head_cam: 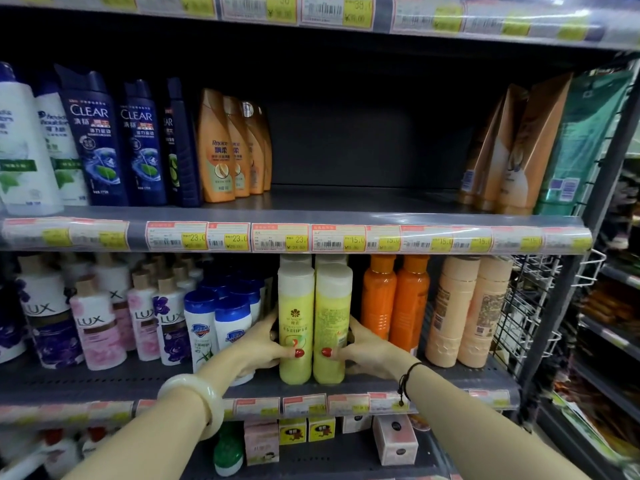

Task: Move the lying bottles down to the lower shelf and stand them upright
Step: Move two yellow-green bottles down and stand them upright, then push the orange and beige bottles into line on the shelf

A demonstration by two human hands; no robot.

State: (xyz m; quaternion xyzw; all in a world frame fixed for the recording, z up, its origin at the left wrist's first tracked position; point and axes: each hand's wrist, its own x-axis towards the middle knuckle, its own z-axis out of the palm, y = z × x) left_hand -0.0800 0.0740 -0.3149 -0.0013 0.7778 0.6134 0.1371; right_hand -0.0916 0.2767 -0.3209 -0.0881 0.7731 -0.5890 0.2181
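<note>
Head view shows both hands pressed against a pair of yellow bottles standing upright at the front of the lower shelf (450, 382). The left hand (263, 344) wraps the left yellow bottle (296, 320), fingers curled round its outer side and the red-nailed thumb lying across its front; that grip is closed on the bottle. The right hand (363, 348) mirrors it on the right yellow bottle (333, 323), thumb on the front, fingers round the far side, equally closed. The two bottles touch each other along their sides, caps up, and more yellow bottles stand directly behind them.

A pale bangle (194, 400) sits on the left wrist and a dark cord bracelet (407, 379) on the right.

Just left of the pair stand white bottles with blue caps (214, 327), then a row of LUX bottles (98, 327). Just right stand two orange bottles (394, 299), then peach-coloured bottles (467, 306).

On the upper shelf (346, 206), directly above the hands, a wide stretch is bare between the standing orange Rejoice bottles (221, 150) and tan pouches (512, 150); dark CLEAR bottles (114, 140) stand further left.
</note>
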